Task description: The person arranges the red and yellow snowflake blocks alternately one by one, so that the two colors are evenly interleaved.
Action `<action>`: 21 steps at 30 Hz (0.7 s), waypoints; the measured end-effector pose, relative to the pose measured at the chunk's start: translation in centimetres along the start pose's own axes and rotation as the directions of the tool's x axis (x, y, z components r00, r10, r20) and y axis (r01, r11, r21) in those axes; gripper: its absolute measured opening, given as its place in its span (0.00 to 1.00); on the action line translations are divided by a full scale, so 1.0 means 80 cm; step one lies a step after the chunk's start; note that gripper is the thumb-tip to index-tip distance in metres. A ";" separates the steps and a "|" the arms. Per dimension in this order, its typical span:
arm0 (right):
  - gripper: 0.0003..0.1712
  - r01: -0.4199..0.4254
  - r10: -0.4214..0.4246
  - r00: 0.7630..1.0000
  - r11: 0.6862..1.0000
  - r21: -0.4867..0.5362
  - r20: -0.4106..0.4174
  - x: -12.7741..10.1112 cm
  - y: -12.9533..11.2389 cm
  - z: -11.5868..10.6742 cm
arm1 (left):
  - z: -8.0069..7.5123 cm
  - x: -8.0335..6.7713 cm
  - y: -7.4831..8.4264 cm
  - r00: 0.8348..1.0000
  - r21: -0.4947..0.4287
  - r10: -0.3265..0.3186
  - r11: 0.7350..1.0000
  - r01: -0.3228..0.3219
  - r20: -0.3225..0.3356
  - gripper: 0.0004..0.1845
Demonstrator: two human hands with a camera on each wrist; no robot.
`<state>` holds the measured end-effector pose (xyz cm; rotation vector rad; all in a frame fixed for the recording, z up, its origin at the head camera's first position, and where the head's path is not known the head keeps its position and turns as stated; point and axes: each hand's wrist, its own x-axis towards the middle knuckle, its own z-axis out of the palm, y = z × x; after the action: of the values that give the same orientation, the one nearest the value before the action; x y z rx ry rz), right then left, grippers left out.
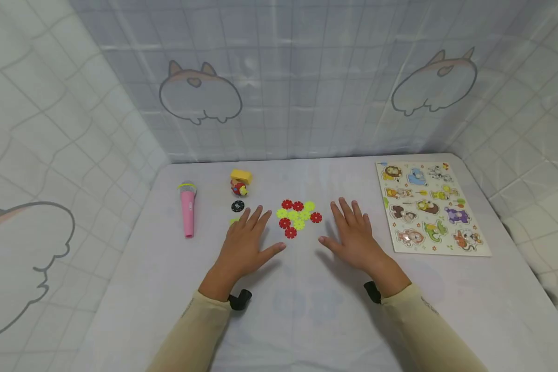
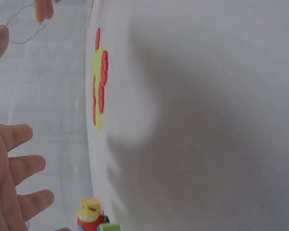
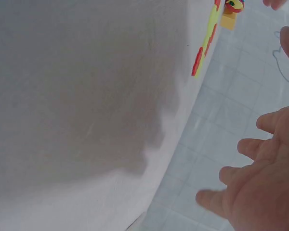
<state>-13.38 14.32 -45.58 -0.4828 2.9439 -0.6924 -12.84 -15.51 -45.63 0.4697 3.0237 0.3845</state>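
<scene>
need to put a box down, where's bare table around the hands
Bare: the table's near strip between the sleeves, and the gap between right hand and puzzle. Crowded: discs between the hands; mic, toy beyond left hand.

Cloth-draped recording booth, toys point(image 1: 297, 217) on table point(image 1: 307, 320)

No readable text or numbers.

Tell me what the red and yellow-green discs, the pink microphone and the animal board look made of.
Discs: likely moulded plastic, flat, notched edges, saturated colour. Pink microphone: probably plastic, smooth, uniform, slightly glossy. Animal board: looks like printed wood or thick card, flat, matte pale edge; cannot tell which.
</scene>
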 end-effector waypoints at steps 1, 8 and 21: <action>0.57 0.003 -0.003 1.000 1.000 0.011 0.001 0.002 0.000 0.001 | -0.001 0.003 0.001 1.000 -0.013 0.002 1.000 -0.002 -0.002 0.52; 0.56 -0.011 0.010 1.000 0.998 0.054 0.027 0.025 -0.004 0.000 | -0.006 0.035 0.007 0.998 -0.116 -0.052 0.992 0.048 -0.026 0.48; 0.47 -0.205 0.196 0.974 0.976 0.076 0.114 0.084 -0.013 0.004 | -0.018 0.098 0.010 0.933 -0.403 -0.308 0.842 0.358 0.185 0.38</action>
<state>-19.42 11.14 -45.47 -0.2032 2.7979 -0.7423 -20.19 -12.71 -44.22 -0.0682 2.7075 0.9317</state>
